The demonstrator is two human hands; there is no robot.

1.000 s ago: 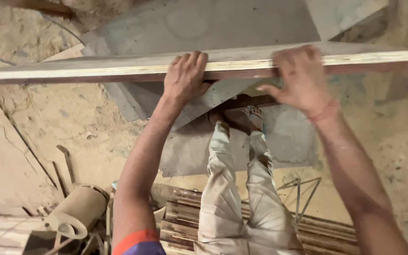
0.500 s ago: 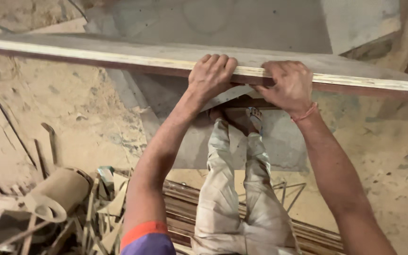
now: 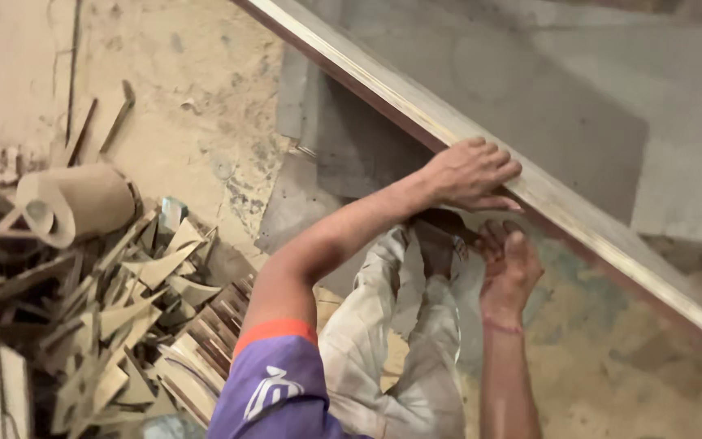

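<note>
Long plywood board (image 3: 481,154) slanting from top centre down to right edge, both ends cut off by frame. Left hand (image 3: 471,172) draped over its near edge, fingers curled flat on top. Right hand (image 3: 510,264) just below board, palm up, fingers loosely spread, holding nothing. Bare dusty floor (image 3: 188,81) beyond. Scrap wood pile (image 3: 107,325) crowding left; feet mostly hidden.

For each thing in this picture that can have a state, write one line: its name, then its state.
long board: held up off the floor, slanting across the view.
left hand: on top of the board's edge, fingers curled over it.
right hand: open, palm up, just beneath the board.
cardboard roll: lying on its side.
wood offcuts: piled loosely.
</note>
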